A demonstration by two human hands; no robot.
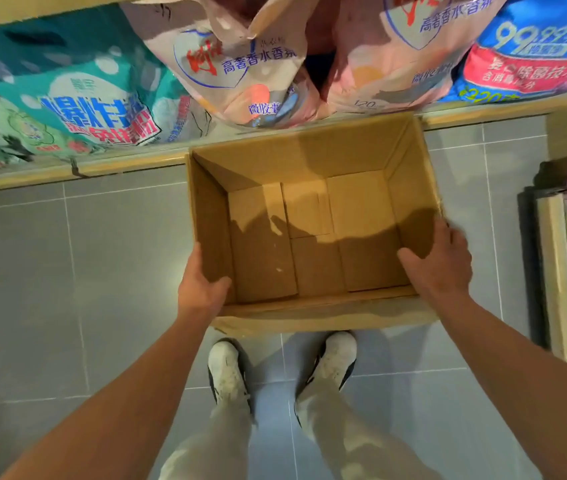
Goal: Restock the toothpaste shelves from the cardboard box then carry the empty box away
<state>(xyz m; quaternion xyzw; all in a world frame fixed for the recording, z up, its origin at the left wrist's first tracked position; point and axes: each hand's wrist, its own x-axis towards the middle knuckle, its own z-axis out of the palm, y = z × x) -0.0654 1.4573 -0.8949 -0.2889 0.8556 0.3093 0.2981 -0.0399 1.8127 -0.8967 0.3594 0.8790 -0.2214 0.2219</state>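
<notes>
An open brown cardboard box [309,161] sits below me, over the grey tiled floor, with nothing inside but its folded bottom flaps. My left hand [199,285] grips the box's left wall near the front corner, thumb inside. My right hand [437,261] grips the right wall, thumb inside and fingers over the rim. No toothpaste is in view.
A low wooden shelf edge [77,168] runs behind the box, stacked with large detergent bags: teal [77,84], pink [240,64] and blue [531,53]. Another shelf unit [555,271] stands at the right. My white shoes [226,372] stand just in front of the box.
</notes>
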